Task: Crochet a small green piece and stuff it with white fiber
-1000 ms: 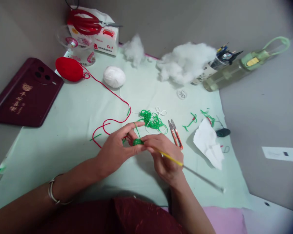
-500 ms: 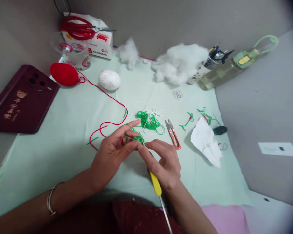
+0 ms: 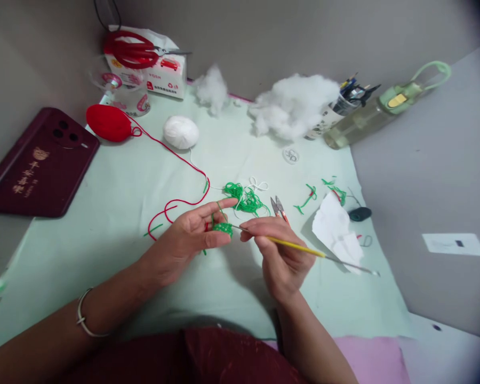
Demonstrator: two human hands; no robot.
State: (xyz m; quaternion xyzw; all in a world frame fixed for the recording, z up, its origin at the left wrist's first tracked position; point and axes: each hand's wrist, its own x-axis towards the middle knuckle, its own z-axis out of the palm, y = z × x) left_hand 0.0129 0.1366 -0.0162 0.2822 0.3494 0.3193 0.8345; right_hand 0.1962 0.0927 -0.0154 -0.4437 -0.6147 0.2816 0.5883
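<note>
My left hand (image 3: 192,229) holds a small green crochet piece (image 3: 223,229) between thumb and fingers, with green yarn looped over the raised index finger. A bit of red shows beside the piece. My right hand (image 3: 286,253) grips a crochet hook (image 3: 296,245) by its yellow handle, fingers closed round it. The hook's thin metal tip reaches the right edge of the green piece; whether it sits in a stitch I cannot tell. Its other metal end points out to the right. Just beyond my hands lies a loose tangle of green yarn (image 3: 250,201).
Thread snips (image 3: 279,207) lie behind my right hand, partly covered. A crumpled tissue (image 3: 336,232) and yarn scraps are at the right. Behind stand a white yarn ball (image 3: 181,132), red yarn (image 3: 109,123), white stuffing (image 3: 292,106) and a bottle (image 3: 360,122). A phone (image 3: 44,165) is at left.
My right hand has shifted right and turned, swinging the hook from pointing down toward me to nearly level. My left thumb has lowered, baring more of the green piece.
</note>
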